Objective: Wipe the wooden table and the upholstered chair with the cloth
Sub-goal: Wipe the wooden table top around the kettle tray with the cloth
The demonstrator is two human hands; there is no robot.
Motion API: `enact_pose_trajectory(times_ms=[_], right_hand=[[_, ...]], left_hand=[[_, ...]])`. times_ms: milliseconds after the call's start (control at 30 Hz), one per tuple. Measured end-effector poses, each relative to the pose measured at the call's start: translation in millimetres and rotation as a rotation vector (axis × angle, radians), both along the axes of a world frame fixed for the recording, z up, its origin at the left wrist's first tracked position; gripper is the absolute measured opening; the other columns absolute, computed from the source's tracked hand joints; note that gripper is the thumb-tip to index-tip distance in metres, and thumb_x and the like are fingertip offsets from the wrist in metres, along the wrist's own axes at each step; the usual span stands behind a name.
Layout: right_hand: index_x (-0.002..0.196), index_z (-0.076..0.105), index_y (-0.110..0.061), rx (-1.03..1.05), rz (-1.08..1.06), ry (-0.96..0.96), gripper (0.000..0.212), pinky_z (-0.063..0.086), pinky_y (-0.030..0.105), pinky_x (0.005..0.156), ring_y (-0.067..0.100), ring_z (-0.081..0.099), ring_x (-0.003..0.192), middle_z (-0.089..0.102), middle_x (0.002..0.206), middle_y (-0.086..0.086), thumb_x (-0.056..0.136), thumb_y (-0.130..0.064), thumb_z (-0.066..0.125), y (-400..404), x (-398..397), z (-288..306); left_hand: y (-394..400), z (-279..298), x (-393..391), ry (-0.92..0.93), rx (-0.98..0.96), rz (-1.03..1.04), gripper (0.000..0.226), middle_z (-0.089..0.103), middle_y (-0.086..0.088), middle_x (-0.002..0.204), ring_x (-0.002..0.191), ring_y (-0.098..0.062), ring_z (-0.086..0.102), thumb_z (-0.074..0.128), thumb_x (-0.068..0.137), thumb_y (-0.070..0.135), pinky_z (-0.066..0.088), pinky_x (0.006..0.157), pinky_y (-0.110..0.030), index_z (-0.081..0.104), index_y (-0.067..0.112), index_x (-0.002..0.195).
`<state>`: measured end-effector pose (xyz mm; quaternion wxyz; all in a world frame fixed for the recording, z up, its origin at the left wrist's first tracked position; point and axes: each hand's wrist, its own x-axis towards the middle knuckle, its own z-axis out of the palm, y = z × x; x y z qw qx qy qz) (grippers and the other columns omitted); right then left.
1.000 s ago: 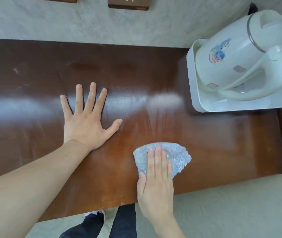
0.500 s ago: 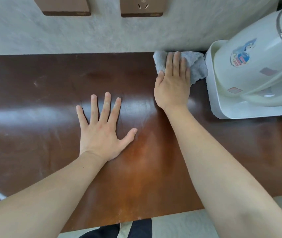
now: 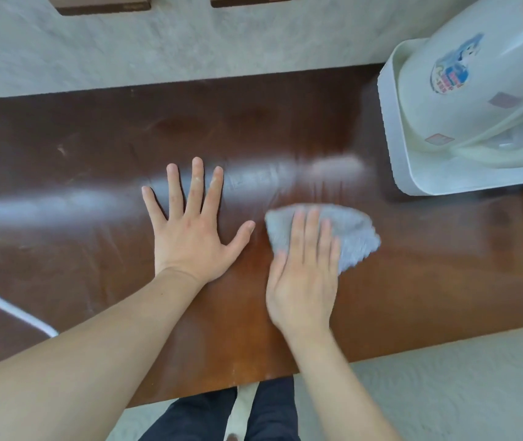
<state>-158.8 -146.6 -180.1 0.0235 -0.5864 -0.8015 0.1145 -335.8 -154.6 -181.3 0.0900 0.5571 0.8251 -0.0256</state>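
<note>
A dark, glossy wooden table (image 3: 94, 144) fills the middle of the view, its far edge against the wall. My left hand (image 3: 190, 230) lies flat on it with fingers spread, holding nothing. Just to its right, my right hand (image 3: 304, 275) presses flat on a crumpled grey cloth (image 3: 354, 237), which rests on the tabletop and sticks out beyond my fingertips. The right hand and cloth are blurred. No upholstered chair is in view.
A white electric kettle (image 3: 476, 81) stands on a white tray (image 3: 393, 148) at the table's far right. A white cable (image 3: 8, 310) crosses the table's left side. Two brown wall plates (image 3: 101, 3) sit on the wall above. My legs (image 3: 196, 418) show below the near edge.
My right hand has pulled the cloth from the far edge beside the kettle tray back toward me, to the middle of the table. The left hand stayed flat in place.
</note>
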Motion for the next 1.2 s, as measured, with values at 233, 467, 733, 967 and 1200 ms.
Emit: enact_pose_trajectory(times_ms=[233,467,733,967,1200], right_hand=[[0.157,0.014,-0.008,0.051,-0.117,0.012,0.06,0.012,0.046,0.123,0.031,0.011,0.152,0.014,0.165,0.012,0.104,-0.032,0.026,121.4,-41.9,-0.7],[0.157,0.016,-0.007,0.015,-0.183,0.044,0.059,0.017,0.05,0.122,0.027,0.009,0.153,0.013,0.165,0.012,0.104,-0.031,0.029,-75.5,8.9,-1.6],[0.155,0.018,-0.001,0.034,-0.249,0.025,0.063,0.013,0.051,0.123,0.033,0.01,0.152,0.014,0.164,0.019,0.1,-0.028,0.034,-107.9,-20.1,-3.4],[0.157,0.014,-0.007,0.08,-0.254,0.03,0.06,0.009,0.044,0.123,0.028,0.009,0.153,0.012,0.165,0.012,0.103,-0.03,0.027,27.7,-31.8,-3.7],[0.156,0.018,-0.004,0.093,-0.261,0.116,0.062,0.014,0.047,0.123,0.029,0.013,0.152,0.016,0.164,0.014,0.1,-0.026,0.032,-92.5,-19.6,-2.2]], left_hand=[[-0.1,-1.3,1.7,-0.019,0.036,0.011,0.091,0.005,-0.004,0.169,0.154,-0.036,-0.002,0.02,0.088,0.081,0.004,0.117,-0.071,0.011,0.025,0.16],[-0.4,-1.8,-0.2,-0.016,0.06,0.011,0.092,0.005,-0.004,0.169,0.154,-0.037,-0.002,0.025,0.087,0.081,0.002,0.117,-0.071,0.011,0.026,0.16],[-2.7,-0.5,0.3,-0.041,0.097,0.012,0.092,0.007,-0.005,0.169,0.154,-0.036,-0.002,0.026,0.086,0.078,-0.001,0.118,-0.068,0.015,0.024,0.16],[-11.4,-4.2,-0.2,-0.055,0.151,0.018,0.09,0.011,-0.003,0.169,0.155,-0.029,0.001,0.025,0.089,0.074,0.0,0.121,-0.063,0.017,0.018,0.16],[-10.2,-2.6,1.3,-0.038,0.146,0.016,0.088,0.009,-0.003,0.169,0.155,-0.03,0.001,0.022,0.09,0.072,0.001,0.121,-0.063,0.015,0.018,0.16]])
